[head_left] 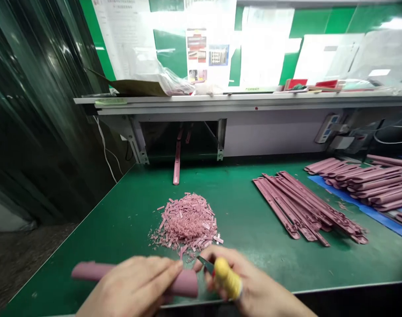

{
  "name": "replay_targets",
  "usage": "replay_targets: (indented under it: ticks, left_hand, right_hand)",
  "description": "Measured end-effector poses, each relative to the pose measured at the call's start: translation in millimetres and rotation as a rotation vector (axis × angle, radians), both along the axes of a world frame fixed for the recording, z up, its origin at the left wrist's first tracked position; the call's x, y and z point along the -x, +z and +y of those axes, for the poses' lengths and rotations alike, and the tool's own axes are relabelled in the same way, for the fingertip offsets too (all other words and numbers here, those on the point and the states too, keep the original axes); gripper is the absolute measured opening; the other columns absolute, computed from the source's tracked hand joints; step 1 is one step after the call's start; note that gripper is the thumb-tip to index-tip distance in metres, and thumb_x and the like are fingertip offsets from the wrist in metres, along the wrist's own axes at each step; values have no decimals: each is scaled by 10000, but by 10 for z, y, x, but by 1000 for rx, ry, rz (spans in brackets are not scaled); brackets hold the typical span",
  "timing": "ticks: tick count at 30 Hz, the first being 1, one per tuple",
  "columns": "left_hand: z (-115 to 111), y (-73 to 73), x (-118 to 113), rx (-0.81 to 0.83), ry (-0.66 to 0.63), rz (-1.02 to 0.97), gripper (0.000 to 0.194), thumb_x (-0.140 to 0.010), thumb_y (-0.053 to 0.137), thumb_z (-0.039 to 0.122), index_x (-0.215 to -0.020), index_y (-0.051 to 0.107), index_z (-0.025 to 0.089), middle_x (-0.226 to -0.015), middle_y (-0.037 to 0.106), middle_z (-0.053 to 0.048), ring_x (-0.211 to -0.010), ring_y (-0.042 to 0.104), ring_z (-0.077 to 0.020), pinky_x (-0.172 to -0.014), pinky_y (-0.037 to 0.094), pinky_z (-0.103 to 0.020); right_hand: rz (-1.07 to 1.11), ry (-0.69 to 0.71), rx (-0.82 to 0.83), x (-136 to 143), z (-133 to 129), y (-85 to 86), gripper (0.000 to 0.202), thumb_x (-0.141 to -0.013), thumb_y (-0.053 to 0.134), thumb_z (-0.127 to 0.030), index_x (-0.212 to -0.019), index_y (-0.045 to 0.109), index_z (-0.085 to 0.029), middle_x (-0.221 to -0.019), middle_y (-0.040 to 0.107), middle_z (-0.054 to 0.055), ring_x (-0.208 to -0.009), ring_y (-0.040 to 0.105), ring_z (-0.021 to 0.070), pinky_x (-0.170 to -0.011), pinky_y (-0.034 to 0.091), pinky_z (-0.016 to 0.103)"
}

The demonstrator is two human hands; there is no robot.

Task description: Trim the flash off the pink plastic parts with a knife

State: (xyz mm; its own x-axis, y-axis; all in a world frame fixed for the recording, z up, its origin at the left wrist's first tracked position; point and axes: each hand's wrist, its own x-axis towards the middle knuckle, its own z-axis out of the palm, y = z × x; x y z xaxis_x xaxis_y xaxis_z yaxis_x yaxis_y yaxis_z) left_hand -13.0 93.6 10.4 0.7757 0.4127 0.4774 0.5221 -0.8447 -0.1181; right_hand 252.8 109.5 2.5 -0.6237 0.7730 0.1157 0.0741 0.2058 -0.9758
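Observation:
Near the table's front edge, my left hand (133,284) is wrapped over a long, curved pink piece (184,284), which lies roughly level and sticks out on both sides of the hand. Just right of it, my right hand (240,273) grips a small knife (229,277) with a yellow wrapped handle and a short dark blade. The blade points up and left, close to the piece's right end; whether it touches cannot be made out. Beyond both hands lies a heap of pink shavings and strips (187,222).
Flat pink strips (307,207) lie stacked at the right, and curved pink pieces (376,180) are piled on a blue sheet at the far right. One strip (176,165) lies at an opening below the shelf (240,100). The green table (118,220) ends at the left.

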Motion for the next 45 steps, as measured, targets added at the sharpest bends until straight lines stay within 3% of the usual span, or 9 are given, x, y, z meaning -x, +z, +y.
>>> replay_targets:
  ticks: [5,8,11,13,20,25,31,35,45]
  left_hand:
    - [25,282,116,108,123,144,533,-879,414,27,-1354,473,261,-1316,604,-22,-1293,466,-232,-1094,357,-466]
    - [23,380,93,122,53,236,491,-905,390,66,-1354,473,245,-1339,585,-29,-1333,410,-243,-1135,262,-503]
    - [19,458,35,123,16,308,476,-913,394,94,-1358,474,240,-1339,584,-37,-1332,409,-260,-1139,226,-520]
    - [15,493,3,133,8,325,498,-904,397,86,-1364,467,265,-1327,595,-35,-1314,434,-266,-1131,224,-541]
    - [-76,475,2,69,-14,192,462,-897,419,110,-1341,486,215,-1166,690,-64,-1155,586,-253,-1036,416,-445]
    - [-250,267,24,116,84,44,600,-838,528,65,-1414,406,181,-1166,680,-94,-1034,634,-235,-848,520,-344]
    - [-427,65,-37,172,200,-88,613,-818,596,113,-1402,411,113,-1210,660,-124,-1057,646,-239,-819,567,-312]
    - [-452,45,-110,189,236,-119,545,-831,590,181,-1362,471,148,-1219,661,-87,-1010,678,-225,-794,596,-275]
    - [-513,-80,-285,205,457,-288,499,-844,594,369,-1329,508,290,-1162,694,4,-877,719,-218,-707,603,-239]
  right_hand:
    - [-243,-137,-522,-89,-57,-95,232,-973,385,-230,-1119,566,-228,-982,668,40,-852,601,149,-740,446,253]
    - [-330,-116,-775,30,-90,-178,254,-970,423,-370,-1102,566,-205,-826,649,29,-690,566,149,-580,374,249]
    - [-434,-213,-1001,181,-85,-199,420,-917,464,-569,-845,601,-178,-630,547,2,-539,457,135,-486,242,263]
    - [-489,-243,-1093,241,-65,-192,435,-943,443,-532,-713,555,-180,-593,508,-4,-512,409,127,-477,195,274]
    - [-490,-191,-1174,226,-55,-168,416,-1019,320,-302,-664,502,-185,-594,479,-7,-523,353,134,-490,197,303]
    - [-459,-218,-1161,210,-93,-167,462,-1023,254,-305,-673,528,-176,-588,466,7,-525,342,144,-496,201,310]
    - [-404,-292,-1119,247,-88,-141,462,-1020,258,-296,-667,531,-177,-582,460,8,-519,367,136,-494,221,286]
    - [-390,-356,-1078,277,-70,-154,464,-1007,308,-442,-740,574,-171,-592,485,9,-527,409,136,-490,239,280]
    - [-435,-420,-1101,330,-36,-309,361,-976,358,-274,-689,552,-173,-605,480,18,-542,375,151,-506,201,310]
